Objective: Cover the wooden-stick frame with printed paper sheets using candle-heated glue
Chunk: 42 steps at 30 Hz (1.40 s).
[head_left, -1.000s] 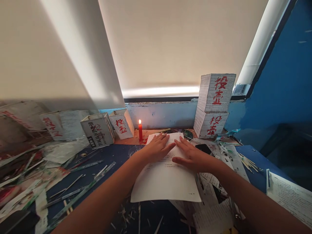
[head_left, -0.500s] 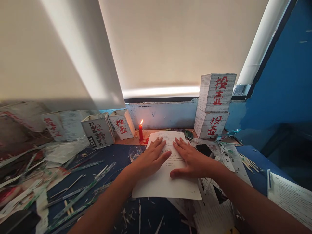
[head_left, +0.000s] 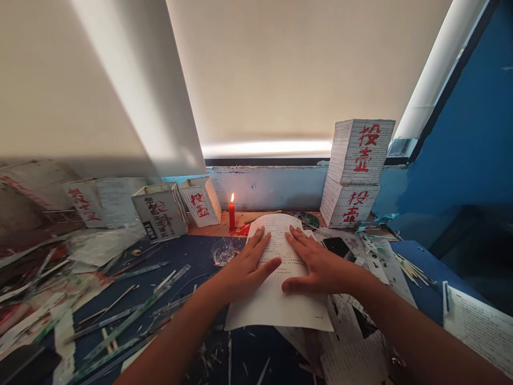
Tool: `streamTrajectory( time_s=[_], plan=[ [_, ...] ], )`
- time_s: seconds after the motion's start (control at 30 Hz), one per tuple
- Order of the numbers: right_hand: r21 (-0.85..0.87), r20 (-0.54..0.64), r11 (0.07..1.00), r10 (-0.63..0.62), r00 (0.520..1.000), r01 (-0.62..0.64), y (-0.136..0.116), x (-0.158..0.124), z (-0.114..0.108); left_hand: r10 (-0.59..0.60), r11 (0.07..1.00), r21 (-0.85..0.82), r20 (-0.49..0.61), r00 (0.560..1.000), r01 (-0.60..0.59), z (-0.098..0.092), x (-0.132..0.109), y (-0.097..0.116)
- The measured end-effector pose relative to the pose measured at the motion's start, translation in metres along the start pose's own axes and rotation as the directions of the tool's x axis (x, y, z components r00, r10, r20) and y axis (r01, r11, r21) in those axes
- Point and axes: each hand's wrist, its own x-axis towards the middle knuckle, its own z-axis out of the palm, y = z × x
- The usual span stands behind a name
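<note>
A printed sheet of paper (head_left: 280, 310) lies in front of me, its far edge bowed upward. My left hand (head_left: 253, 263) rests flat on its left side, fingers stretched out and thumb pointing inward. On the right side of the sheet lies my right hand (head_left: 315, 262), also flat with its fingers out. Neither hand grips anything. Between the hands, lines of small print show. A lit red candle (head_left: 231, 215) stands upright beyond my left hand. Close to that hand sits a small clear dish (head_left: 223, 251). A dark phone (head_left: 335, 247) lies beyond my right wrist.
Two paper-covered boxes with red characters (head_left: 363, 155) are stacked at the back right. Several similar boxes (head_left: 200, 206) stand at the back left. Plastic strips (head_left: 136, 310) and scraps litter the blue table (head_left: 200, 251). Thin sticks (head_left: 412, 269) lie at the right.
The far edge of the paper now bows up more, and its left side has shifted slightly inward. Both hands stay flat on it. The view has shifted a little.
</note>
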Motion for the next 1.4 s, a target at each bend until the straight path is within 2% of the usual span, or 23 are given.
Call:
streamTrajectory(
  time_s=[0.1,0.2,0.3,0.47,0.57,0.7,0.77,0.87,0.93,1.07,1.17,1.27,1.4],
  plan=[
    [0.05,-0.055,0.997,0.067,0.996,-0.064,0.004,0.0,-0.005,-0.007,1.0,0.0,-0.004,1.0,0.007,-0.002,-0.002,0.001],
    [0.25,-0.143,0.941,0.27,0.952,-0.229,0.013,0.0,-0.015,-0.016,1.0,0.02,-0.029,0.999,0.016,-0.008,-0.007,0.008],
    [0.447,-0.047,0.834,0.382,0.923,-0.323,0.022,0.001,-0.022,0.024,0.994,0.104,-0.027,0.999,-0.021,-0.011,-0.02,0.019],
    [0.578,0.131,0.747,0.313,0.941,-0.329,0.028,0.005,-0.016,0.194,0.956,0.205,0.104,0.976,-0.212,0.001,-0.04,0.038],
    [0.632,0.193,0.705,0.26,0.946,-0.323,0.031,0.005,-0.015,0.172,0.94,0.271,0.149,0.974,-0.207,0.01,-0.04,0.043],
    [0.647,0.258,0.701,0.168,0.952,-0.299,0.034,-0.005,-0.024,0.166,0.934,0.291,0.157,0.974,-0.206,0.009,-0.036,0.045],
    [0.633,0.354,0.727,0.035,0.935,-0.267,0.031,-0.011,-0.027,0.179,0.937,0.278,0.14,0.974,-0.213,0.007,-0.036,0.044],
    [0.604,0.471,0.773,-0.149,0.869,-0.194,0.023,-0.014,-0.023,0.196,0.941,0.261,0.103,0.975,-0.216,0.006,-0.038,0.043],
    [0.574,0.418,0.813,-0.185,0.889,-0.1,0.017,-0.011,-0.017,0.19,0.947,0.247,0.077,0.979,-0.203,0.005,-0.038,0.042],
    [0.45,0.199,0.886,-0.219,0.955,0.11,0.003,-0.004,-0.009,0.136,0.973,0.185,0.002,0.991,-0.134,0.002,-0.036,0.041],
    [0.42,0.075,0.893,-0.208,0.975,0.158,-0.006,-0.004,-0.012,0.104,0.991,0.09,-0.054,0.993,-0.099,0.001,-0.035,0.037],
    [0.394,-0.043,0.897,-0.202,0.978,0.203,-0.014,-0.01,-0.023,0.07,0.995,-0.052,-0.166,0.984,-0.08,0.001,-0.033,0.036],
    [0.329,-0.174,0.921,-0.158,0.972,0.208,-0.019,-0.019,-0.039,-0.035,0.945,-0.321,-0.283,0.958,-0.06,0.0,-0.03,0.047]
  ],
)
